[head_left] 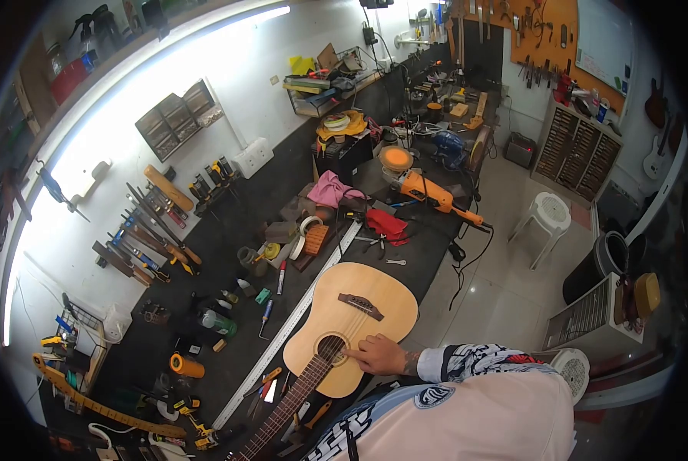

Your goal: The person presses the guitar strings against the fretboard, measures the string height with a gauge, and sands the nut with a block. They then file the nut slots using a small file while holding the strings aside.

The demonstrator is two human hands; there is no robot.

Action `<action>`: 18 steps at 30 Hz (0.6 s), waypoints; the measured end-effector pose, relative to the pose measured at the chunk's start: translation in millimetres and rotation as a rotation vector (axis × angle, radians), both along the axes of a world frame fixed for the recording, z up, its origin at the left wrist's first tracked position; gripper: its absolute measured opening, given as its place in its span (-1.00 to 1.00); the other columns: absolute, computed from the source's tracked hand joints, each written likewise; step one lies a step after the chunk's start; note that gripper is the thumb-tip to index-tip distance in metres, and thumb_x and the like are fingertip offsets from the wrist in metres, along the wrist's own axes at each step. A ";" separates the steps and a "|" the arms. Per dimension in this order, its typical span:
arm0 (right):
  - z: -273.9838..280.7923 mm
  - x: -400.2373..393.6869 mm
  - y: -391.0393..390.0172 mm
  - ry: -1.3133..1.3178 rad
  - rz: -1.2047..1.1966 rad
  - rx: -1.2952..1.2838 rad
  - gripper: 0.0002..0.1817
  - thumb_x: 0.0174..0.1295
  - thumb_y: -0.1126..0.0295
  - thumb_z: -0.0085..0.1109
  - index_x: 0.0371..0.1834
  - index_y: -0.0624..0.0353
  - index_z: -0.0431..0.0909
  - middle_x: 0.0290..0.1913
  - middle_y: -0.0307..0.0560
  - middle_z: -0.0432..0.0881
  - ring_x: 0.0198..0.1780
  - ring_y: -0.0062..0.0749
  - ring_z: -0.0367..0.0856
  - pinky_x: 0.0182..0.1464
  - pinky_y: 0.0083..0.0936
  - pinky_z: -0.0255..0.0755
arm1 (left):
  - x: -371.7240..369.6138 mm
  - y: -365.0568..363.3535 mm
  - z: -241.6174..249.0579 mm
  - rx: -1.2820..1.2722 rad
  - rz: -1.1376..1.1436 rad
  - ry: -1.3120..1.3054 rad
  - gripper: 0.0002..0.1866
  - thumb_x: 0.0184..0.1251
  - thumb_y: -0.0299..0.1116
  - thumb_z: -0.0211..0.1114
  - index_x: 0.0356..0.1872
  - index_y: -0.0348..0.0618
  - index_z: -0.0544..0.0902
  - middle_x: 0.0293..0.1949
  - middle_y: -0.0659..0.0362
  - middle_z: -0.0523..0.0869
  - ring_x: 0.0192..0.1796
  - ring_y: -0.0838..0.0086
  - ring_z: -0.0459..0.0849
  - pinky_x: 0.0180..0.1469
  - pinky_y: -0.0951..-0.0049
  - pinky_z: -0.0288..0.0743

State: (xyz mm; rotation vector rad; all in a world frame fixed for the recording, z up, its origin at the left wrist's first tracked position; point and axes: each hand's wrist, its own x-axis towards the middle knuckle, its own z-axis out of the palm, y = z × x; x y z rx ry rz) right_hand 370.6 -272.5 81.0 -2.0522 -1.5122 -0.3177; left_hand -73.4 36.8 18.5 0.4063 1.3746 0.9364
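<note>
An acoustic guitar (367,284) with a pale wood top lies face up on the dark workbench, its neck (282,411) running toward the bottom edge. My right hand (379,355) reaches in from the right over the sound hole (331,349). Its index finger is stretched out at the strings, while the other fingers are partly bent, and nothing is held in it. The bridge (361,306) sits above this hand in view. A patterned sleeve shows at the bottom, but my left hand is out of sight.
A long white ruler (282,326) lies left of the guitar. Beyond are a red cloth (386,226), an orange power tool (436,197) and a pink cloth (330,189). Yellow drills (204,436) lie lower left. A white stool (550,213) stands on the floor.
</note>
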 end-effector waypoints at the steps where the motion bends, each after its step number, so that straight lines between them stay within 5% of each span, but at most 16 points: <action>1: -0.9 0.3 -0.3 -0.012 0.013 -0.007 -0.48 0.23 0.24 0.27 0.32 -0.15 0.61 -0.32 -0.24 0.45 -0.24 -0.33 0.49 -0.23 -0.32 0.37 | -0.3 0.0 -0.5 -0.001 -0.001 -0.002 -0.53 0.67 0.06 0.08 -0.29 -0.15 0.56 -0.42 0.13 0.52 -0.48 0.36 0.33 -0.41 0.23 0.38; 18: 4.8 -0.8 3.2 -0.026 -0.010 0.011 -0.65 0.18 0.25 0.27 0.07 -0.10 0.72 -0.32 -0.24 0.47 -0.25 -0.31 0.51 -0.20 -0.33 0.37 | -23.0 -6.3 -8.4 -0.011 0.038 -0.036 -0.54 0.66 0.05 0.09 -0.31 -0.14 0.55 -0.42 0.14 0.50 -0.47 0.36 0.32 -0.41 0.24 0.37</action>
